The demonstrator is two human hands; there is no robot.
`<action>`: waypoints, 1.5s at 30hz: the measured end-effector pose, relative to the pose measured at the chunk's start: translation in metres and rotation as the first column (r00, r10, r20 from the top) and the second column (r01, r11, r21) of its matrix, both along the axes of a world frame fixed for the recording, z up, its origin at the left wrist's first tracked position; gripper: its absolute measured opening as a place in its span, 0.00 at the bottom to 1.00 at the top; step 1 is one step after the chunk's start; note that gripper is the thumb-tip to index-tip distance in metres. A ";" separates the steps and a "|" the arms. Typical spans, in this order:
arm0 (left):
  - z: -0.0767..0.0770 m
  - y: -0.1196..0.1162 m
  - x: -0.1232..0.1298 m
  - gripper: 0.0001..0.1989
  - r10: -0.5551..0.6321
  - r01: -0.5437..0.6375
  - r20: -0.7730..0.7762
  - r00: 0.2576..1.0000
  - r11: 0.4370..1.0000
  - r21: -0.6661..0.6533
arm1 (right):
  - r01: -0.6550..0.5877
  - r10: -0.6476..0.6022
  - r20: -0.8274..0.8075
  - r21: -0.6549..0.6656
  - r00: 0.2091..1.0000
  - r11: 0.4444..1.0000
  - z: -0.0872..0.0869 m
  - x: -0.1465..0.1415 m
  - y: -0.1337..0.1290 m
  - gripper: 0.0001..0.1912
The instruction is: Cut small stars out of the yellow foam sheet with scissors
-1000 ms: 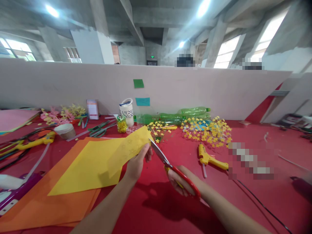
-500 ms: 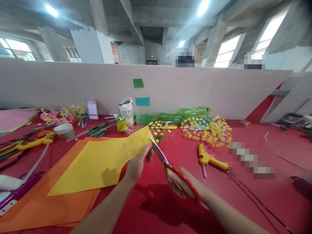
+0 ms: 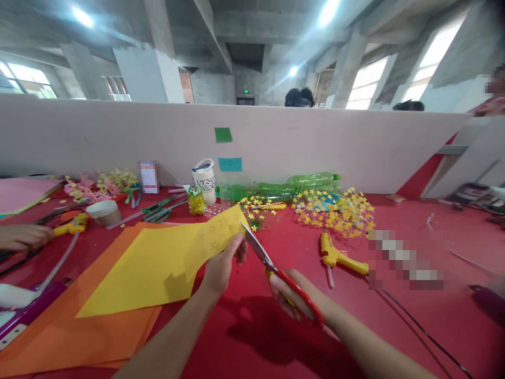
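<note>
A large yellow sheet (image 3: 158, 263) with faint star outlines near its narrow right end lies partly over orange sheets (image 3: 98, 337). My left hand (image 3: 223, 263) pinches that narrow end from below, thumb on top. Red-handled scissors (image 3: 292, 287) are gripped in my right hand (image 3: 294, 297), their blades pointing up and left. The blade tips touch or nearly touch the yellow sheet's right edge, just above my left fingertips. Behind, small yellow stars (image 3: 355, 210) spread in a loose heap on the red table (image 3: 252, 342).
A yellow glue gun (image 3: 343, 258) with its cord lies at the right. Green bottles (image 3: 311, 180), a white cup (image 3: 204, 181) and green scissors (image 3: 161, 209) stand or lie along the partition. At the far left, another person's hand (image 3: 26, 237) is at a second glue gun (image 3: 73, 225).
Another person's hand has come in at the left edge, by the second glue gun. A person now shows at the upper right edge. My hands, sheet and scissors are almost unchanged.
</note>
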State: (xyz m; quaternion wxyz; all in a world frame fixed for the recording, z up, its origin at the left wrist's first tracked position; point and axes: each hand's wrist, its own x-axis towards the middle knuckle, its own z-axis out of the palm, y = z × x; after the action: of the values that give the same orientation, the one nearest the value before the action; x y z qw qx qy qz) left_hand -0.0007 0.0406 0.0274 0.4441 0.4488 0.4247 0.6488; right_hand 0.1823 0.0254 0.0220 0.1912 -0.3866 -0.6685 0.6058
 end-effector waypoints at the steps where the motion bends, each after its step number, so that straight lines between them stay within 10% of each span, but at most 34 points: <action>1: 0.000 0.000 0.000 0.13 -0.001 0.001 0.007 1.000 1.000 -0.006 | -0.004 0.004 -0.002 0.004 1.000 1.000 0.000 0.000 0.000 0.25; 45: 0.013 0.002 -0.010 0.06 0.082 -0.086 0.266 0.960 0.996 0.000 | 0.031 -0.040 0.094 0.098 0.995 0.995 0.002 -0.001 0.001 0.26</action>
State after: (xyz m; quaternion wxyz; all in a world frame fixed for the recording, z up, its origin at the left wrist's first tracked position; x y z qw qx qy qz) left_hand -0.0104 0.0429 0.0400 0.4665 0.3419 0.3761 0.7239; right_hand 0.1815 0.0265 0.0238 0.1879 -0.4174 -0.6984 0.5501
